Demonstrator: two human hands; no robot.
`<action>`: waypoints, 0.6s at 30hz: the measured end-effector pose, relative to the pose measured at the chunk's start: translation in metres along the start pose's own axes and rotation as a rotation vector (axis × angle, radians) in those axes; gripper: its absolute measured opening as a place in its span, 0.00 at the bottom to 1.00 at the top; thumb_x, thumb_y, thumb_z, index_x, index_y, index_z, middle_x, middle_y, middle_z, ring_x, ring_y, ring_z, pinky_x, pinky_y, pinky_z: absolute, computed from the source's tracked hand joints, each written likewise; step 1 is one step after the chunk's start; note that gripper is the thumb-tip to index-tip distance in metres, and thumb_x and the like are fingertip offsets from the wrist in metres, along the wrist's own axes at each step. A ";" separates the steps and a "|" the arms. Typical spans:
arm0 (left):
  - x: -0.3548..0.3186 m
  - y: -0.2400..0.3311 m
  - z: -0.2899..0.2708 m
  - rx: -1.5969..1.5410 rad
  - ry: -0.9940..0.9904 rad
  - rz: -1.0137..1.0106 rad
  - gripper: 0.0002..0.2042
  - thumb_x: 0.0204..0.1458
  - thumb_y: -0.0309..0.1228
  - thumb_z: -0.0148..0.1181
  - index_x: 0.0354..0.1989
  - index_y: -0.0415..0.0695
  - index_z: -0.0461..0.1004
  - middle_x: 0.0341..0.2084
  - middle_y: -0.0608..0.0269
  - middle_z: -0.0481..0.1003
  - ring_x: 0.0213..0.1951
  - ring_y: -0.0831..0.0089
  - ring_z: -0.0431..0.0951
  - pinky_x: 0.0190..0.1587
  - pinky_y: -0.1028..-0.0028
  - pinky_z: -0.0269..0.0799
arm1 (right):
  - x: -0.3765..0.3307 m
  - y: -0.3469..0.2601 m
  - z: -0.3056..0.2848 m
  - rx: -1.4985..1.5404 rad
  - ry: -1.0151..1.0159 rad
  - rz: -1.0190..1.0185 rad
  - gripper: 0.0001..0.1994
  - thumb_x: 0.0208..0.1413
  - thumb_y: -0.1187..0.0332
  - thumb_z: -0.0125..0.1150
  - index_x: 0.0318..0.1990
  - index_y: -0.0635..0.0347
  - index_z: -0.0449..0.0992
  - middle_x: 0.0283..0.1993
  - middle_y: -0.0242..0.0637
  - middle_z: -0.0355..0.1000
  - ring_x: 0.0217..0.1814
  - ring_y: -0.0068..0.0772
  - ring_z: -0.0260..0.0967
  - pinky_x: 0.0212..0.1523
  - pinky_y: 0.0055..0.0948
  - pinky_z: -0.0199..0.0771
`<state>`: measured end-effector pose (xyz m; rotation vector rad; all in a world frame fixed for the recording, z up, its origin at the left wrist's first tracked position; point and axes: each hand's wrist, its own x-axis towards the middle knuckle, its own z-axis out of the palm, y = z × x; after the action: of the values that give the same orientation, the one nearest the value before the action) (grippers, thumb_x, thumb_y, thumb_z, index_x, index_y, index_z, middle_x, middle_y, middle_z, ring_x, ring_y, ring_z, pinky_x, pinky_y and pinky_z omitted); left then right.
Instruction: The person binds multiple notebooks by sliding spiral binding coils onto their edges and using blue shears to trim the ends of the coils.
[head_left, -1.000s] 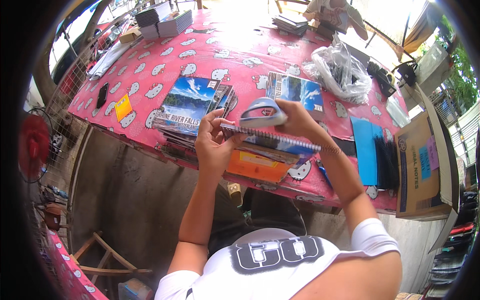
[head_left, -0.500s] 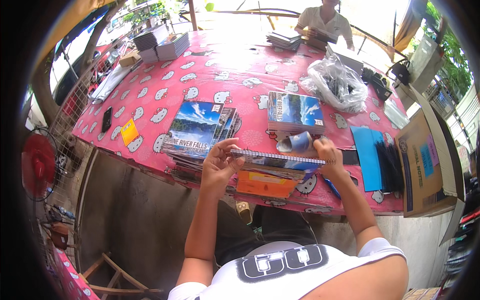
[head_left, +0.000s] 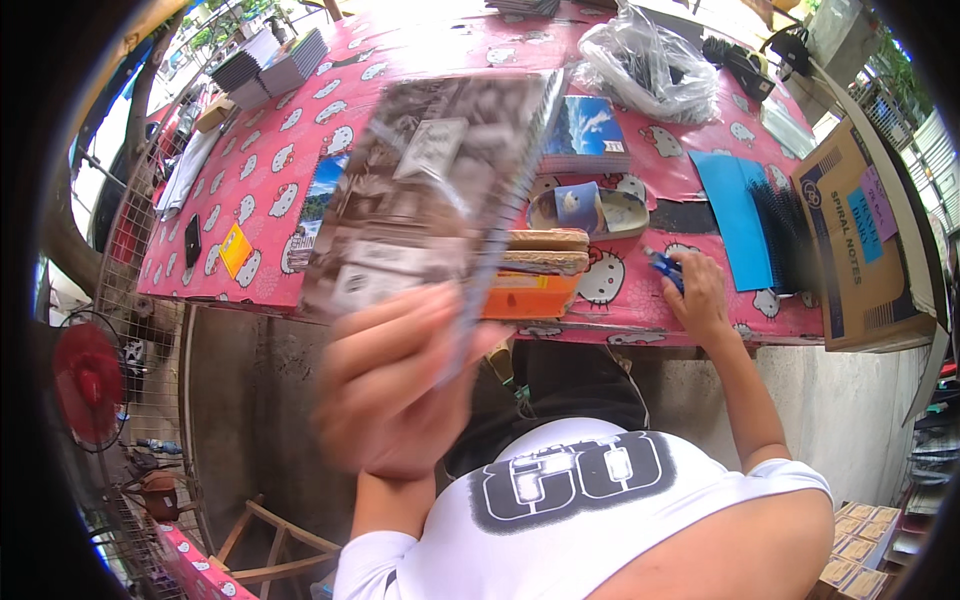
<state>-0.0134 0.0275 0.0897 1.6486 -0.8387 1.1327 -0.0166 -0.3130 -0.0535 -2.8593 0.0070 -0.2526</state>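
Note:
My left hand (head_left: 395,380), blurred by motion, grips a spiral notebook (head_left: 400,190) by its lower end. The notebook is raised and tilted, with a brownish photo-printed cover facing up and its coil along the right edge. My right hand (head_left: 700,295) is on the table with its fingers closed round a small blue-handled hand tool (head_left: 665,268), whose tip is too small to make out. Between the hands, at the table's front edge, sits a worn orange block (head_left: 530,295). Behind it lies a shallow oval container (head_left: 625,213) with a blue printed piece inside.
Notebooks with a sky picture (head_left: 590,125) lie stacked behind the container; others (head_left: 322,200) are partly hidden at left. A blue sheet (head_left: 735,220) with black coils and a cardboard box (head_left: 865,230) are at right. A plastic bag (head_left: 650,65), phone (head_left: 193,240) and yellow card (head_left: 235,250) also lie on the table.
The notebook, held level by both hands before, is now raised and turned in my left hand alone. My right hand has left the coil's end and taken hold of the blue-handled tool. The view has shifted.

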 end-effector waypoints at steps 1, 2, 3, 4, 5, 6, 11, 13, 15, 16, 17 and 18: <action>-0.018 -0.009 0.013 0.029 -0.166 -0.046 0.12 0.39 0.17 0.70 0.32 0.36 0.74 0.34 0.52 0.77 0.36 0.64 0.79 0.36 0.71 0.79 | -0.003 -0.003 0.000 0.148 0.156 -0.027 0.19 0.50 0.65 0.59 0.49 0.61 0.67 0.42 0.41 0.67 0.51 0.46 0.63 0.55 0.43 0.60; -0.045 -0.020 0.025 -0.002 -0.206 -0.170 0.11 0.39 0.16 0.69 0.31 0.36 0.75 0.35 0.51 0.77 0.37 0.66 0.79 0.35 0.74 0.79 | -0.001 -0.019 -0.007 0.299 0.105 -0.086 0.19 0.49 0.65 0.60 0.49 0.60 0.68 0.43 0.42 0.67 0.51 0.46 0.64 0.53 0.42 0.62; -0.069 -0.029 0.033 -0.035 -0.250 -0.306 0.09 0.40 0.15 0.69 0.30 0.36 0.77 0.37 0.50 0.77 0.37 0.68 0.79 0.34 0.76 0.78 | -0.005 -0.043 -0.021 0.451 0.044 -0.139 0.20 0.49 0.66 0.61 0.49 0.59 0.68 0.43 0.42 0.67 0.51 0.47 0.64 0.52 0.41 0.63; -0.078 -0.029 0.039 -0.031 -0.224 -0.313 0.09 0.40 0.15 0.68 0.31 0.36 0.77 0.37 0.50 0.77 0.37 0.69 0.79 0.34 0.77 0.78 | -0.010 -0.066 -0.036 0.595 -0.014 -0.181 0.20 0.48 0.66 0.62 0.50 0.59 0.69 0.44 0.43 0.67 0.50 0.47 0.64 0.50 0.41 0.65; -0.083 -0.030 0.044 -0.031 -0.195 -0.317 0.09 0.40 0.14 0.67 0.31 0.36 0.77 0.37 0.51 0.77 0.37 0.70 0.79 0.34 0.78 0.78 | -0.014 -0.087 -0.048 0.596 0.023 -0.296 0.20 0.47 0.67 0.63 0.50 0.59 0.70 0.44 0.44 0.67 0.50 0.48 0.65 0.49 0.41 0.66; -0.085 -0.031 0.048 -0.029 -0.166 -0.316 0.10 0.41 0.13 0.67 0.32 0.36 0.78 0.37 0.51 0.77 0.37 0.70 0.79 0.33 0.78 0.78 | -0.016 -0.103 -0.055 0.596 0.065 -0.412 0.21 0.46 0.67 0.64 0.50 0.58 0.70 0.45 0.45 0.67 0.49 0.48 0.65 0.48 0.40 0.67; -0.078 -0.023 0.049 -0.030 -0.147 -0.412 0.15 0.35 0.10 0.65 0.34 0.37 0.78 0.34 0.55 0.79 0.35 0.65 0.79 0.37 0.73 0.75 | -0.011 -0.125 -0.058 0.602 0.096 -0.480 0.24 0.45 0.66 0.66 0.51 0.59 0.70 0.47 0.45 0.67 0.49 0.48 0.65 0.49 0.42 0.67; -0.079 -0.025 0.047 -0.037 -0.166 -0.388 0.14 0.38 0.10 0.63 0.35 0.36 0.78 0.37 0.53 0.78 0.38 0.68 0.79 0.36 0.77 0.76 | -0.011 -0.125 -0.054 0.623 0.070 -0.463 0.24 0.44 0.66 0.66 0.51 0.59 0.70 0.47 0.45 0.67 0.49 0.48 0.64 0.50 0.42 0.66; -0.081 -0.028 0.046 -0.042 -0.169 -0.375 0.14 0.39 0.09 0.61 0.36 0.35 0.78 0.38 0.52 0.78 0.40 0.69 0.79 0.35 0.78 0.77 | -0.012 -0.125 -0.051 0.669 0.018 -0.434 0.24 0.44 0.66 0.67 0.51 0.59 0.70 0.47 0.44 0.67 0.49 0.48 0.64 0.50 0.42 0.66; -0.082 -0.029 0.045 -0.042 -0.161 -0.375 0.15 0.39 0.09 0.61 0.36 0.35 0.78 0.38 0.52 0.78 0.40 0.69 0.79 0.35 0.78 0.77 | -0.012 -0.125 -0.052 0.635 0.048 -0.441 0.24 0.44 0.66 0.67 0.51 0.59 0.70 0.47 0.45 0.67 0.49 0.48 0.64 0.50 0.42 0.66; -0.083 -0.029 0.045 -0.043 -0.154 -0.374 0.15 0.39 0.08 0.61 0.37 0.35 0.78 0.38 0.52 0.78 0.40 0.69 0.79 0.35 0.78 0.77 | -0.012 -0.126 -0.054 0.600 0.078 -0.449 0.24 0.44 0.67 0.67 0.51 0.59 0.70 0.46 0.45 0.66 0.50 0.48 0.64 0.49 0.42 0.66; -0.082 -0.029 0.045 -0.041 -0.152 -0.378 0.15 0.38 0.08 0.61 0.36 0.35 0.78 0.38 0.52 0.78 0.39 0.69 0.79 0.36 0.77 0.77 | -0.011 -0.128 -0.054 0.567 0.107 -0.457 0.24 0.43 0.67 0.67 0.51 0.59 0.70 0.46 0.45 0.66 0.50 0.48 0.64 0.49 0.42 0.66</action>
<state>-0.0022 -0.0030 -0.0021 1.7826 -0.6037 0.7319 -0.0396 -0.2042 0.0302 -2.2455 -0.6012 -0.4190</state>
